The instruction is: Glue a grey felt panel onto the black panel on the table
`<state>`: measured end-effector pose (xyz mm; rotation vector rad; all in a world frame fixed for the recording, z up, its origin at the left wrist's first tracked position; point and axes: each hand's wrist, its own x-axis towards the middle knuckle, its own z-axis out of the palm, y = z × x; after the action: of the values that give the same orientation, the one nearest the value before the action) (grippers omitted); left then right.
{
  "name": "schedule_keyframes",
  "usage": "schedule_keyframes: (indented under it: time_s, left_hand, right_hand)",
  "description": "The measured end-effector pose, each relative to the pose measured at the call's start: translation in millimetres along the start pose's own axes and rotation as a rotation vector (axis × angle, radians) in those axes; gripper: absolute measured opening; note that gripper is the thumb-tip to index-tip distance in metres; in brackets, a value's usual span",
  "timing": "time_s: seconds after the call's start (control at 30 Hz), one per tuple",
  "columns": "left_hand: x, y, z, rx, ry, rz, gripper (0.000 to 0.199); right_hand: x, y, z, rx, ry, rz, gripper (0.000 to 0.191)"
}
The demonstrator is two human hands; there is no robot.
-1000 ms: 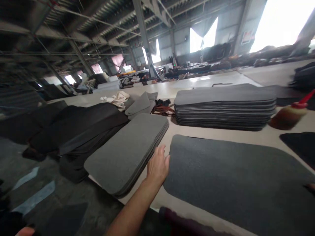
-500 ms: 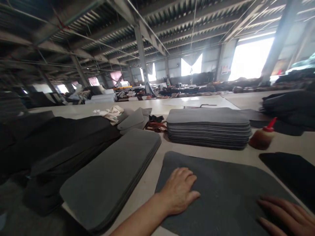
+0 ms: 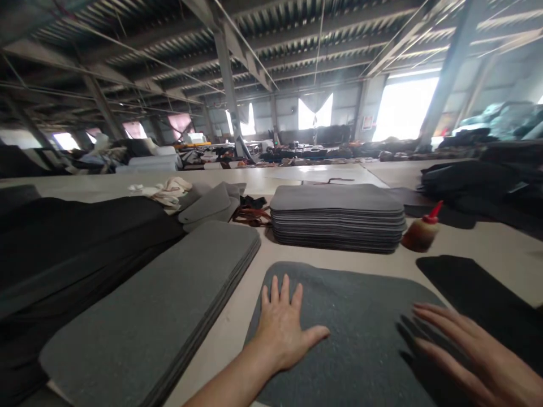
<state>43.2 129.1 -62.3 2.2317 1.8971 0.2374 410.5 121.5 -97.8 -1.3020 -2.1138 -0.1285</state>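
Observation:
A dark grey fabric panel (image 3: 348, 316) with rounded corners lies flat on the pale table before me. Flat on its left part rests my left hand (image 3: 282, 328), fingers spread and thumb out to the right. My right hand (image 3: 470, 350) hovers just over the panel's right side, fingers stretched and casting a shadow; it holds nothing. To the left lies a stack of long grey panels (image 3: 161, 305) with rounded ends. Behind the panel stands a taller, neat stack of grey pieces (image 3: 337, 223).
A bottle with a red nozzle (image 3: 422, 229) stands right of the tall stack. A black strip of material (image 3: 479, 288) lies at the right. Dark cloth (image 3: 85, 243) is heaped at the left. Reddish-brown straps (image 3: 252, 216) and cream cloth (image 3: 172, 192) lie farther back.
My view has turned slightly right. The fingers of my left hand have spread apart on the panel. My right hand has come further into view, raised a little above the panel.

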Motion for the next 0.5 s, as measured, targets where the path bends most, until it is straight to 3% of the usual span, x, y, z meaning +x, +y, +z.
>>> schedule_keyframes:
  time_s: [0.1, 0.23, 0.37, 0.5]
  left_hand:
    - [-1, 2, -3.2, 0.02, -0.01, -0.006, 0.102]
    - [-1, 4, -5.5, 0.034, -0.004, -0.001, 0.098]
    - [-1, 3, -4.1, 0.037, 0.005, 0.002, 0.097]
    - [-1, 3, -4.7, 0.023, -0.009, 0.002, 0.096]
  right_hand:
    - [66, -22, -11, 0.122, -0.234, 0.052, 0.04]
    - [139, -38, 12, 0.169, -0.491, 0.136, 0.033]
    - [169, -36, 49, 0.13, -0.569, 0.148, 0.027]
    - [177, -25, 67, 0.124, -0.636, 0.185, 0.023]
